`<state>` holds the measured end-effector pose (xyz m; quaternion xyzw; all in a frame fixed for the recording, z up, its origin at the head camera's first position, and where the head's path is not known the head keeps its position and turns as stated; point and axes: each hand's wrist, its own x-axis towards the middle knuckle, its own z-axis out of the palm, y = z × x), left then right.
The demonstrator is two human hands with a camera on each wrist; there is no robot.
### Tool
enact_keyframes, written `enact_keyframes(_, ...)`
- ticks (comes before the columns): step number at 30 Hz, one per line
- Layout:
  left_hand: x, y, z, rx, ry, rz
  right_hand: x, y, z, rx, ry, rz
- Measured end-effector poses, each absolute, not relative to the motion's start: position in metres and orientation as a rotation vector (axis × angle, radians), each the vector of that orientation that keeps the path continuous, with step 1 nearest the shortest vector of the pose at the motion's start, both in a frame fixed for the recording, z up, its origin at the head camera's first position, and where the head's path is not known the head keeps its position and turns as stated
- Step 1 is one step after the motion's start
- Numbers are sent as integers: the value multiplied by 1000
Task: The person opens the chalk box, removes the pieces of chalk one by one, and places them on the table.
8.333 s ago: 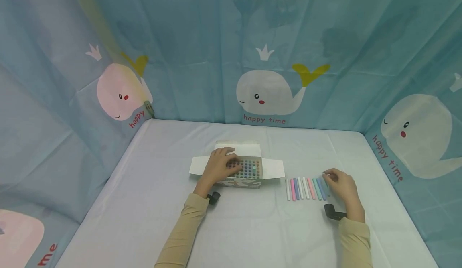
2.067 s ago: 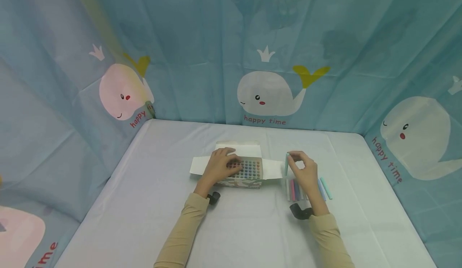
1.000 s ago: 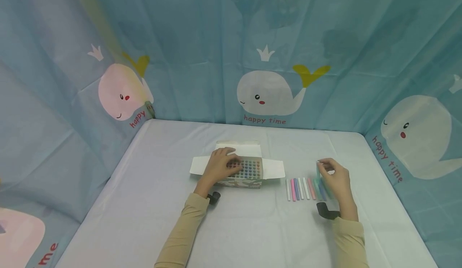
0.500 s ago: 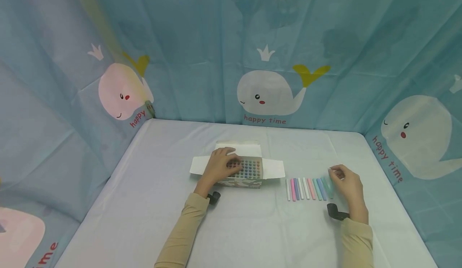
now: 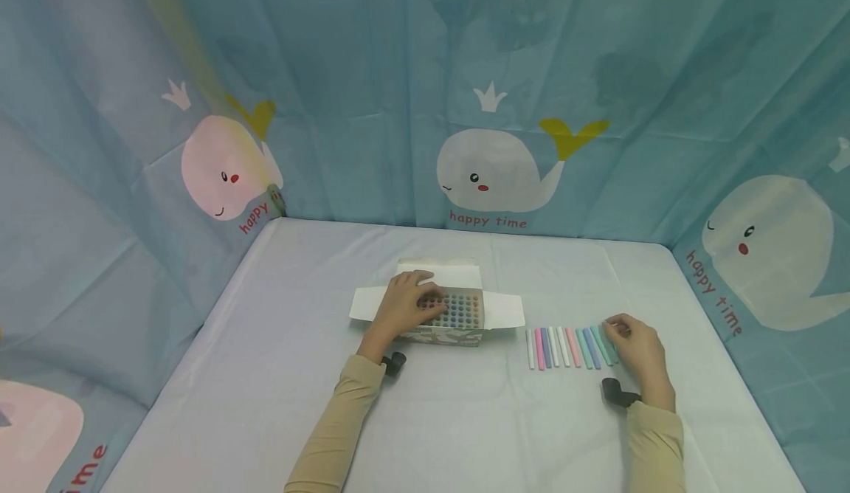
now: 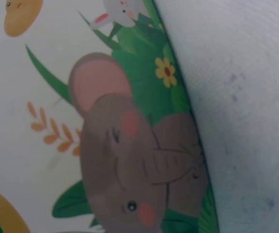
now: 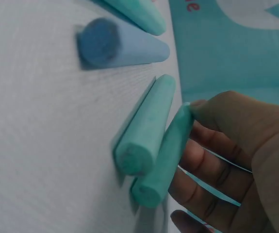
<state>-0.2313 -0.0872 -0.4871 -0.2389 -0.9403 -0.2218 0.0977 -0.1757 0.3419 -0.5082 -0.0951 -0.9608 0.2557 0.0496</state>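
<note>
In the head view my left hand (image 5: 401,305) rests over the left part of an opened cardboard box (image 5: 441,338), its fingers spread across the top. Rows of round, coloured chalk ends (image 5: 461,310) show in the box beside it. The left wrist view is filled by the box's printed elephant side (image 6: 129,145). At the right end of a row of chalk sticks (image 5: 563,347), my right hand (image 5: 637,342) pinches the far end of a green chalk stick (image 7: 162,162) between thumb and fingers. That stick lies slanted close alongside another green chalk stick (image 7: 146,126).
White cloth covers the table (image 5: 465,419). Two side flaps and a back flap (image 5: 502,311) of the box stick outward, the right one reaching near the row. A blue chalk stick (image 7: 124,43) lies farther left in the row. A whale-print curtain (image 5: 358,109) surrounds the table.
My right hand has carried the green chalk stick rightward from near the box's right flap and lowered it at the row's right end. The left hand has stayed on the box.
</note>
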Motion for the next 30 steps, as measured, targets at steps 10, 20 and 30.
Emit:
enact_keyframes(10,-234,-89,-489,-725,-2743,-721,-176,341,-506,-235,-2955,795)
enact_keyframes(20,-242,-94,-489,-750,-2505,-931,-193,327,-509,-103,-2789,780)
enact_keyframes(30,-245,-92,-490,-757,-2486,-953,-229,320,-530,133,-2665,745)
